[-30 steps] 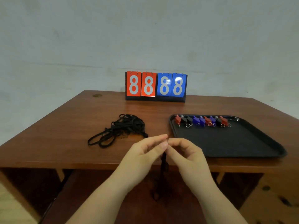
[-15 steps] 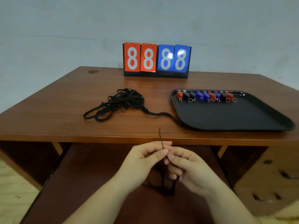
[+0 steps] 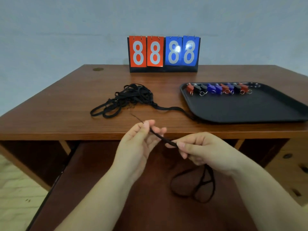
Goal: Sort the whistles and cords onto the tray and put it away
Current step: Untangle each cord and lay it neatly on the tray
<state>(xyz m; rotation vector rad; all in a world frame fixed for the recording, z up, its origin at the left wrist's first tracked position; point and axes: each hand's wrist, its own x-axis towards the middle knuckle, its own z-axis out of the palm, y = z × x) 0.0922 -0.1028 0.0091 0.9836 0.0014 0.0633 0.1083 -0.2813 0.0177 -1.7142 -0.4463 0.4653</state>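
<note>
While looped below: cord (image 3: 168,142), half-hidden.

Cords (image 3: 130,97) left of tray (image 3: 250,112)

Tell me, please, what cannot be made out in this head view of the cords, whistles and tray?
- Tray: right corner cut off by the frame edge.
- Whistles: too small and overlapping to count surely.
- Cord pile: tangled, so the number of cords is unclear.
- Held cord: pinched by left hand and right hand; the right hand hides part of it.
</note>
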